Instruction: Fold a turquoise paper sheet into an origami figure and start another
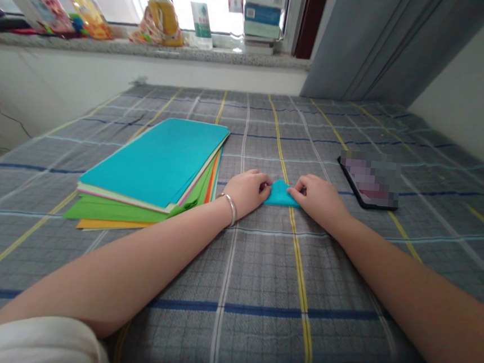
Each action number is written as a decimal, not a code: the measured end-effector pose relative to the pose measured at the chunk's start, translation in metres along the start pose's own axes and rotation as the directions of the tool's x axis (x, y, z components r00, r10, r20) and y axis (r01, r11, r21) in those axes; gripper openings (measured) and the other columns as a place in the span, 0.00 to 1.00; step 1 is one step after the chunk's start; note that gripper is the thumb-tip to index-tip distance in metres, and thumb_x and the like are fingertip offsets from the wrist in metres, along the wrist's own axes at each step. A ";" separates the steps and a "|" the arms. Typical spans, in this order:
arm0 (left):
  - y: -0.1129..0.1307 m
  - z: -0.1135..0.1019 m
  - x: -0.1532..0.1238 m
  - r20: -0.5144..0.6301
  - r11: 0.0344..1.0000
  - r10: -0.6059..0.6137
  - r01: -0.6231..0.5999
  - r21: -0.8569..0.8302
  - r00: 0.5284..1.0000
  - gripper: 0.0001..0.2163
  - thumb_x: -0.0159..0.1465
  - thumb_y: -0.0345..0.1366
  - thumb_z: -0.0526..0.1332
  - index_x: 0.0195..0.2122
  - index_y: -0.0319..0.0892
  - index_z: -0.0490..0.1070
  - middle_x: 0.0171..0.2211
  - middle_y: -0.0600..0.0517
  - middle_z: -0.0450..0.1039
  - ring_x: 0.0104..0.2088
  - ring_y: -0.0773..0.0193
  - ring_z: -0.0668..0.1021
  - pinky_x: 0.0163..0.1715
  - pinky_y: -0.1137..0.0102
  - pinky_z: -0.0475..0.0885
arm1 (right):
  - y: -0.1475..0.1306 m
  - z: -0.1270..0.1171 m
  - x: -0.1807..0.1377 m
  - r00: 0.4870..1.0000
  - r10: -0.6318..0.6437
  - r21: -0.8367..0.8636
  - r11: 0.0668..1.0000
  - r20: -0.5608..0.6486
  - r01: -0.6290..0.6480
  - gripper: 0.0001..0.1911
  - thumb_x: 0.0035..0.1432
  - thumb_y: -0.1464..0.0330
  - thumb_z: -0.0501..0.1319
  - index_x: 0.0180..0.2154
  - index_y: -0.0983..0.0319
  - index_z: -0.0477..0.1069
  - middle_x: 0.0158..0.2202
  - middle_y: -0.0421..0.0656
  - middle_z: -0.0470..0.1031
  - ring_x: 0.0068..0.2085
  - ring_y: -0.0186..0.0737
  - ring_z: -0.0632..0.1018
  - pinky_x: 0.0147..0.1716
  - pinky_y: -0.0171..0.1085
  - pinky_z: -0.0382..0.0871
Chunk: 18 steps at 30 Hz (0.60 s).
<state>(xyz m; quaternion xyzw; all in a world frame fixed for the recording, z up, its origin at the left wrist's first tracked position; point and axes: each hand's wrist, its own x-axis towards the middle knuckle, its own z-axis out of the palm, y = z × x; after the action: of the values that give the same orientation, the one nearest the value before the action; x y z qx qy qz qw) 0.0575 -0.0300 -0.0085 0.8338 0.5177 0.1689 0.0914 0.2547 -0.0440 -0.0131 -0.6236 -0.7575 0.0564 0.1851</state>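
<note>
A small piece of folded blue paper (281, 194) lies on the checked cloth, its top coming to a point. My left hand (247, 192), with a silver bangle at the wrist, pinches its left side. On the opposite side my right hand (317, 199) has its thumb and fingers closed on the right edge. Parts of the paper's two sides are hidden under the fingers. To the left of my left hand lies a stack of coloured paper (159, 160), blue on top with green, orange and other sheets sticking out beneath.
A phone (366, 184) with a blurred screen lies right of my right hand. The grey checked tablecloth (258, 284) covers the surface. Behind it, a windowsill (219, 57) holds a yellow bottle (163, 13), a tube (202, 20), stacked boxes (263, 14) and snack bags (82, 1). A grey curtain (364, 39) hangs at right.
</note>
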 end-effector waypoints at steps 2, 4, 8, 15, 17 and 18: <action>0.001 0.001 0.001 -0.001 1.000 0.003 -0.003 0.018 1.000 0.11 0.66 0.36 0.56 0.43 0.44 0.78 0.40 0.49 0.76 0.37 0.60 0.78 0.39 0.66 0.72 | -0.002 0.000 0.001 1.000 0.010 -0.005 1.000 0.003 -0.010 0.11 0.60 0.64 0.60 0.26 0.59 0.67 0.32 0.44 0.74 0.34 0.42 0.73 0.32 0.39 0.60; 0.001 0.002 0.002 -0.012 0.998 0.026 -0.025 0.052 1.000 0.11 0.67 0.35 0.56 0.43 0.43 0.78 0.39 0.48 0.76 0.38 0.60 0.78 0.41 0.66 0.72 | -0.003 -0.001 0.001 1.000 0.014 -0.007 1.000 0.001 -0.014 0.11 0.60 0.64 0.61 0.26 0.59 0.66 0.32 0.44 0.74 0.35 0.42 0.73 0.32 0.39 0.60; -0.001 0.006 0.002 -0.053 0.981 0.152 -0.144 0.129 0.987 0.12 0.67 0.32 0.55 0.47 0.38 0.76 0.41 0.46 0.77 0.44 0.56 0.76 0.50 0.62 0.70 | -0.004 -0.001 0.000 1.000 0.014 -0.012 1.000 -0.006 -0.014 0.11 0.59 0.65 0.61 0.25 0.59 0.66 0.33 0.44 0.75 0.35 0.42 0.74 0.33 0.39 0.61; -0.006 0.010 0.006 0.006 0.933 0.342 -0.341 0.118 0.940 0.18 0.72 0.37 0.50 0.58 0.40 0.71 0.56 0.49 0.73 0.54 0.56 0.72 0.57 0.60 0.66 | -0.003 0.000 0.000 1.000 0.007 -0.018 1.000 -0.016 -0.008 0.10 0.59 0.65 0.62 0.26 0.59 0.66 0.33 0.44 0.74 0.35 0.42 0.74 0.32 0.39 0.61; -0.005 0.009 0.006 0.028 0.931 0.342 -0.343 0.126 0.939 0.19 0.73 0.39 0.48 0.59 0.38 0.69 0.59 0.50 0.71 0.57 0.56 0.71 0.59 0.60 0.65 | -0.003 0.001 0.000 1.000 -0.002 -0.020 1.000 -0.020 0.002 0.10 0.59 0.65 0.62 0.27 0.59 0.67 0.33 0.44 0.74 0.35 0.42 0.74 0.32 0.39 0.61; -0.004 0.009 0.006 0.037 0.931 0.338 -0.340 0.135 0.940 0.20 0.73 0.40 0.47 0.60 0.39 0.68 0.59 0.50 0.70 0.58 0.56 0.70 0.59 0.59 0.65 | -0.002 0.001 0.000 1.000 -0.005 -0.021 1.000 -0.021 0.004 0.10 0.59 0.65 0.62 0.27 0.59 0.67 0.33 0.44 0.74 0.35 0.42 0.74 0.32 0.39 0.61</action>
<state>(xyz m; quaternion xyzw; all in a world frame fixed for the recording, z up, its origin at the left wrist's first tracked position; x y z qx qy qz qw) 0.0599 -0.0225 -0.0169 0.9160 0.3760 0.1401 0.0059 0.2521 -0.0441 -0.0130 -0.6243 -0.7575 0.0414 0.1865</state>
